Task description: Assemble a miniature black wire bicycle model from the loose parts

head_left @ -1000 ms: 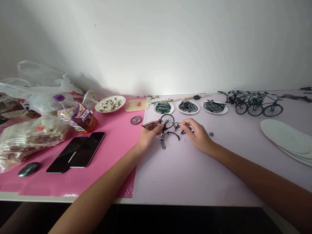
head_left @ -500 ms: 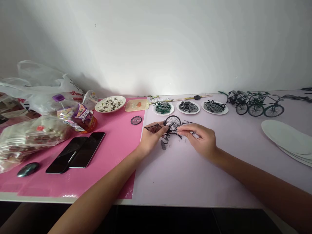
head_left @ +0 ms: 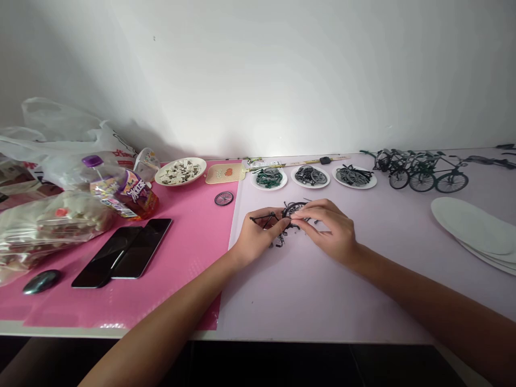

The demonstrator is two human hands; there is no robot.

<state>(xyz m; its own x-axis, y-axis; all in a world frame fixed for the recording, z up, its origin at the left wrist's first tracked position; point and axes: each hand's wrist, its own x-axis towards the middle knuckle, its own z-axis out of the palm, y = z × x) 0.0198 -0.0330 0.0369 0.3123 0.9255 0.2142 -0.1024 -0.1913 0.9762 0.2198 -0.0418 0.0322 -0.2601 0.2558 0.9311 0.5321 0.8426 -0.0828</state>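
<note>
I am looking down from the head view at my 2 hands, which come together over the pale side of the table [head_left: 322, 301]. My left hand [head_left: 255, 236] is clamped on a small black toy bike [head_left: 258, 219], with the thumb on top and the fingers behind it. The bike sits right between my hands. Its long way runs mostly side to side, with the thin frame poking out to the left past my left thumb. Its wheel [head_left: 296, 205] is at the right end, just behind my right fingertips.

My right hand [head_left: 334, 228] comes in from the right. Its thumb and fingers bunch up close to each other at the bike, right by the tip of my left thumb. I can't tell if they grip a part, because the spot is too small and too covered. The left hand has the better hold; the right is nearer the wheel. I think that little meeting spot matters most.

Small dark bits [head_left: 278, 242] show under my left thumb; I can't tell if they hang or lie flat. 1 loose wheel [head_left: 223, 199] lies well apart, far to the left.
</note>
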